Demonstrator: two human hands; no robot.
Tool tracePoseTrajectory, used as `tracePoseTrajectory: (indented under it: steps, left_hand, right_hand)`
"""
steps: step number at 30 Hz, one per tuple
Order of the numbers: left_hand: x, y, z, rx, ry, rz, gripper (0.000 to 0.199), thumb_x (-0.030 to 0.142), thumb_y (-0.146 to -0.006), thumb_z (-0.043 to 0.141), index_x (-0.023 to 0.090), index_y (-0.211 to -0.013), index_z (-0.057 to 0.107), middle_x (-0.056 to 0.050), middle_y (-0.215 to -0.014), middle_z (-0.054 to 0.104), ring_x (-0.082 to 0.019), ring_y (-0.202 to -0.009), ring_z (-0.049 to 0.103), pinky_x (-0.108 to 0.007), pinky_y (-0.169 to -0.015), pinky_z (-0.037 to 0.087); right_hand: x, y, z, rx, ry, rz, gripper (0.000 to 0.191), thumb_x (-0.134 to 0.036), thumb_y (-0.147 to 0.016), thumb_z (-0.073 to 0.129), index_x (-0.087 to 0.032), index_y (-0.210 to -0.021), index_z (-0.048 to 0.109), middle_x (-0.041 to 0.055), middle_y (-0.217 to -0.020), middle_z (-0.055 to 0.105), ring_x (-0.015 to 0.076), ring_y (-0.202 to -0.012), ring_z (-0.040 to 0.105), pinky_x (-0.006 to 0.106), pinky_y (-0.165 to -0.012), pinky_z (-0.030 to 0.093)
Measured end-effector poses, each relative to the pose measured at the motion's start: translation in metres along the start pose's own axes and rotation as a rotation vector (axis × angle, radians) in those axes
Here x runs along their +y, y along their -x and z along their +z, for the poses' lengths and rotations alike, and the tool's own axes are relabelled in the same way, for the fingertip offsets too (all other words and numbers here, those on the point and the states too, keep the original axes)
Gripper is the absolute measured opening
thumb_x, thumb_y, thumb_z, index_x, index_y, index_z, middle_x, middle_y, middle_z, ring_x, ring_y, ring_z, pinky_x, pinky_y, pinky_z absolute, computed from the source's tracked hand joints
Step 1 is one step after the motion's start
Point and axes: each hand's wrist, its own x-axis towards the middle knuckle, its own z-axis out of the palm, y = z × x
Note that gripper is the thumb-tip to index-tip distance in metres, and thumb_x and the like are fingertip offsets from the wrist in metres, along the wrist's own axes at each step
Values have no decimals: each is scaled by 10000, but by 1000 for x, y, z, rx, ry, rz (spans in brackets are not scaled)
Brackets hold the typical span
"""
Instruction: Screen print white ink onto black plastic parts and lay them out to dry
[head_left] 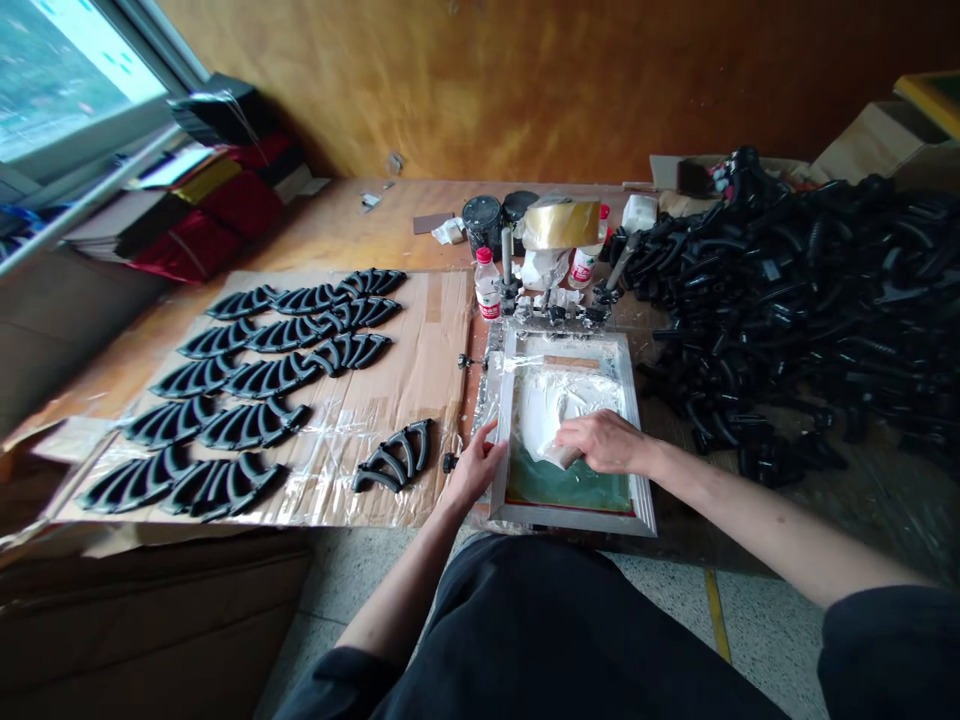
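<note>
A silver-edged screen-printing frame [643,505] lies in front of me, its green mesh [570,487] partly covered with thick white ink [541,405]. My right hand [604,441] is closed around a squeegee [564,456] whose edge meets the white ink; most of the tool is hidden by my fingers. My left hand [478,466] grips the frame's left side, with its fingertips partly out of sight. Left of that hand, a small group of curved black plastic parts [395,455] lies on flattened cardboard [337,470].
Rows of black parts [277,375] cover the cardboard's left. A large heap of black parts [795,300] fills the right side. Behind the frame stand a clamp post [508,262], a red-capped bottle [487,285], a tape roll [561,222] and a black tub [481,224].
</note>
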Motion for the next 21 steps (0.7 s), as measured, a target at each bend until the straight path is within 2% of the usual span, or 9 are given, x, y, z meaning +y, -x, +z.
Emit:
tracePoseTrajectory:
  steps: [2, 5, 8, 10, 13, 17, 19, 21]
  left_hand:
    - [3, 2, 0, 8, 30, -18, 584, 474, -803, 613, 232, -1328, 539, 23, -683, 572, -110, -569, 490, -210, -550, 382]
    - [6, 3, -1, 3, 45, -29, 581, 474, -786, 632, 237, -1310, 550, 34, -653, 559, -111, -555, 486, -215, -551, 392]
    - [7, 3, -1, 1, 52, -37, 580, 476, -783, 633, 235, -1305, 552, 44, -627, 541, -109, -540, 477, -218, -551, 396]
    - [8, 3, -1, -3, 64, -44, 586, 477, -784, 632, 232, -1310, 548, 46, -623, 537, -105, -532, 472, -217, -546, 393]
    - [14, 5, -4, -41, 82, -33, 620, 492, -795, 616, 236, -1350, 510, 55, -608, 509, -99, -515, 448, -210, -514, 379]
    - [39, 17, -15, -97, 158, 8, 683, 553, -799, 604, 241, -1391, 469, 54, -610, 503, -97, -505, 440, -207, -484, 361]
    - [59, 24, -20, -75, 217, 46, 622, 619, -817, 546, 224, -1297, 565, 40, -592, 498, -102, -502, 444, -213, -478, 354]
    - [82, 29, -25, -53, 307, 74, 592, 686, -838, 446, 208, -1120, 653, 21, -573, 498, -112, -495, 454, -225, -469, 356]
  right_hand:
    - [1, -8, -2, 58, 31, 71, 226, -59, -748, 545, -232, -814, 674, -15, -812, 676, 158, -739, 612, 248, -601, 387]
    - [-2, -10, 11, 210, 54, 135, 280, -48, -783, 510, -218, -914, 691, 30, -931, 692, 180, -847, 621, 264, -680, 429]
    - [-8, 3, 26, 191, -11, 78, 295, -63, -789, 535, -215, -982, 697, 46, -966, 693, 174, -843, 629, 263, -705, 455]
    - [-8, 8, 26, 149, -43, 69, 241, -112, -801, 574, -228, -970, 703, 27, -911, 695, 167, -789, 634, 259, -680, 461]
    - [-2, -8, 6, 204, -51, 168, 201, -233, -840, 631, -261, -1029, 692, 5, -934, 705, 174, -791, 644, 273, -692, 476]
    - [22, -46, -38, 367, 2, 383, 525, -330, -838, 678, -306, -1341, 529, 36, -1139, 671, 212, -922, 637, 335, -803, 492]
    - [42, -47, -63, 403, 9, 481, 600, -393, -840, 671, -286, -1396, 473, 55, -1076, 675, 207, -851, 635, 349, -777, 494]
    - [68, -30, -83, 501, -27, 584, 530, -441, -884, 593, -245, -1368, 499, 59, -982, 677, 184, -778, 624, 337, -743, 489]
